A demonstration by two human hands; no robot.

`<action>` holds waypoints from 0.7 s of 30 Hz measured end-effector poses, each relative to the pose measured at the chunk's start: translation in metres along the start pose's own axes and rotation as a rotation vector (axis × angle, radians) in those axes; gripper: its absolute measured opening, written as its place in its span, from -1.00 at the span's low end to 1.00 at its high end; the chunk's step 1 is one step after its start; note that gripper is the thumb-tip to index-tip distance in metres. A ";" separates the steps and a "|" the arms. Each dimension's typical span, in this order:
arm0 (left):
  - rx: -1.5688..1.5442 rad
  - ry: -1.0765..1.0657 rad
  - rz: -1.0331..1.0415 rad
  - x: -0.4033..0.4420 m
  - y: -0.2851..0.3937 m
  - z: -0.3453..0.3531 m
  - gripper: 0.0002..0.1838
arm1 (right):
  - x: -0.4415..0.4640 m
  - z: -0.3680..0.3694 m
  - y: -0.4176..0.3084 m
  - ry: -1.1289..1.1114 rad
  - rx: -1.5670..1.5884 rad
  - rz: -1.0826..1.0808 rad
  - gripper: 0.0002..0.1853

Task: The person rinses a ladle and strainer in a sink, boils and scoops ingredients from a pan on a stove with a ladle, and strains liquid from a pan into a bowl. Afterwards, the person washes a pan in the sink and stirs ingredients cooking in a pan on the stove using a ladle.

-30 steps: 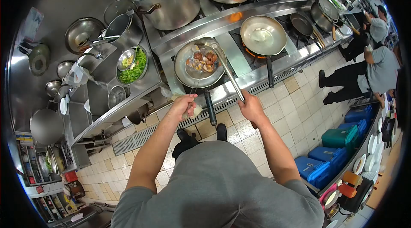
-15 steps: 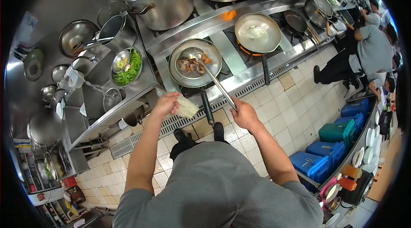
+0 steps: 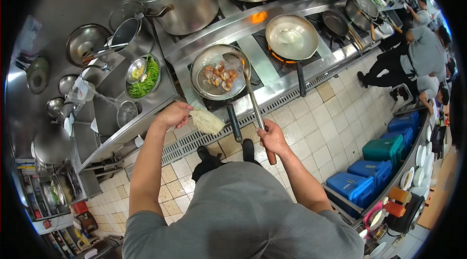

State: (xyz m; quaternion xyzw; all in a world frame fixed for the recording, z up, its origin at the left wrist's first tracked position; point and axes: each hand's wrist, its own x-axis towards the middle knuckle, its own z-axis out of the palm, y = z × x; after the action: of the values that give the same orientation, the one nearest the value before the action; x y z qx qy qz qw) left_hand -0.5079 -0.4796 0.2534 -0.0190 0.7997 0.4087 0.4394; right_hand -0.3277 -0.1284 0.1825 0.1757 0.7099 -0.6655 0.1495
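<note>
My right hand (image 3: pixel 273 137) is closed around the wooden-ended handle of a long metal ladle (image 3: pixel 255 101). The ladle's bowl dips into the right side of a frying pan (image 3: pixel 199 89) on the near stove. Clams (image 3: pixel 221 75) lie in that pan, with pale liquid or steam beside the ladle bowl. Pinched in my left hand (image 3: pixel 174 114) is a pale, folded cloth (image 3: pixel 207 121), hanging in front of the stove edge. The pan's black handle (image 3: pixel 234 123) points toward me between my hands, and neither hand touches it.
A second frying pan (image 3: pixel 292 37) sits over a lit burner to the right. Large stockpots (image 3: pixel 192 13) stand behind. Left, a bowl of green vegetables (image 3: pixel 148 81) rests by a sink with running water. Blue bins (image 3: pixel 348 186) line the right; other people (image 3: pixel 425 50) stand beyond.
The ladle's bowl has shifted to the right side of the pan, uncovering the clams. My right hand has come lower, toward me. My left hand has moved left with the cloth.
</note>
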 end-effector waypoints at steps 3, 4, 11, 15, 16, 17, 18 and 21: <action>-0.200 -0.044 -0.001 0.001 -0.004 0.006 -0.54 | -0.005 0.008 -0.011 -0.015 -0.084 -0.008 -0.74; -0.198 -0.041 -0.002 -0.001 -0.003 0.010 -0.54 | -0.010 0.009 -0.021 -0.012 -0.138 0.001 -0.72; -0.619 -0.059 -0.011 0.005 -0.011 0.069 -0.62 | -0.004 0.018 0.006 0.015 -0.385 -0.256 -0.63; -0.811 -0.028 0.035 0.022 -0.023 0.101 -0.70 | -0.010 0.016 0.006 -0.048 -0.510 -0.185 -0.60; -0.851 -0.004 0.045 0.025 -0.024 0.110 -0.70 | -0.010 0.015 0.011 -0.026 -0.554 -0.209 -0.58; -0.891 0.021 0.056 0.029 -0.027 0.118 -0.70 | -0.010 0.013 0.014 -0.004 -0.598 -0.234 -0.56; -0.860 0.024 0.102 0.040 -0.034 0.124 -0.68 | -0.010 0.009 0.011 -0.005 -0.603 -0.238 -0.56; -0.883 0.066 0.215 0.049 -0.044 0.140 -0.68 | -0.012 -0.003 0.000 0.010 -0.575 -0.266 -0.53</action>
State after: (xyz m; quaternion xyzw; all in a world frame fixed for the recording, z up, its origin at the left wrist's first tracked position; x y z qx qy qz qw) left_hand -0.4249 -0.3987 0.1513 -0.1345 0.5597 0.7530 0.3188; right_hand -0.3171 -0.1257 0.1879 0.0350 0.8864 -0.4503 0.1012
